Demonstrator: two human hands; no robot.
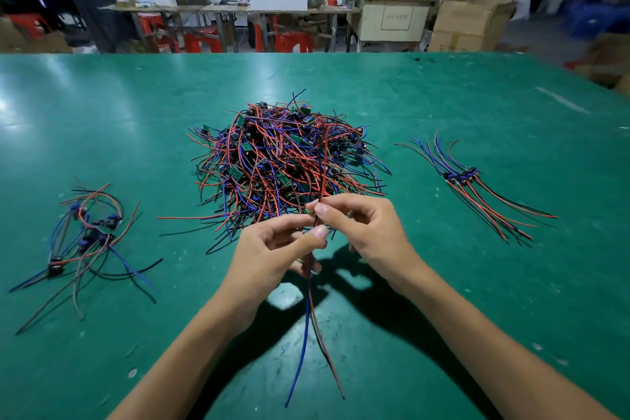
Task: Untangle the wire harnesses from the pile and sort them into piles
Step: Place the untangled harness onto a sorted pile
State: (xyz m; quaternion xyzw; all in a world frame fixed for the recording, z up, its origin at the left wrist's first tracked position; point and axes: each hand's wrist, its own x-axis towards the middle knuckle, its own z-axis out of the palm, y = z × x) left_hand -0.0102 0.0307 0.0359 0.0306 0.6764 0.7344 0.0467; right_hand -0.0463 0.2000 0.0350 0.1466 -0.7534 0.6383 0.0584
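We hold one wire harness (317,283) upright at centre frame, just below the big tangled pile (283,160) on the green bench (443,334). Its long axis runs near vertical in the picture: a red lead rises over the pile, blue and red tails hang toward the bottom edge. Our right hand (361,232) pinches the strand at its upper part, our left hand (272,252) pinches just beneath, so both grips are narrow and closed on the harness. The connector seems hidden between our fingers, though we cannot be sure. The tidy sorted pile (474,187) lies at right, nearer our right hand; a looser sorted bundle (85,239) lies at left.
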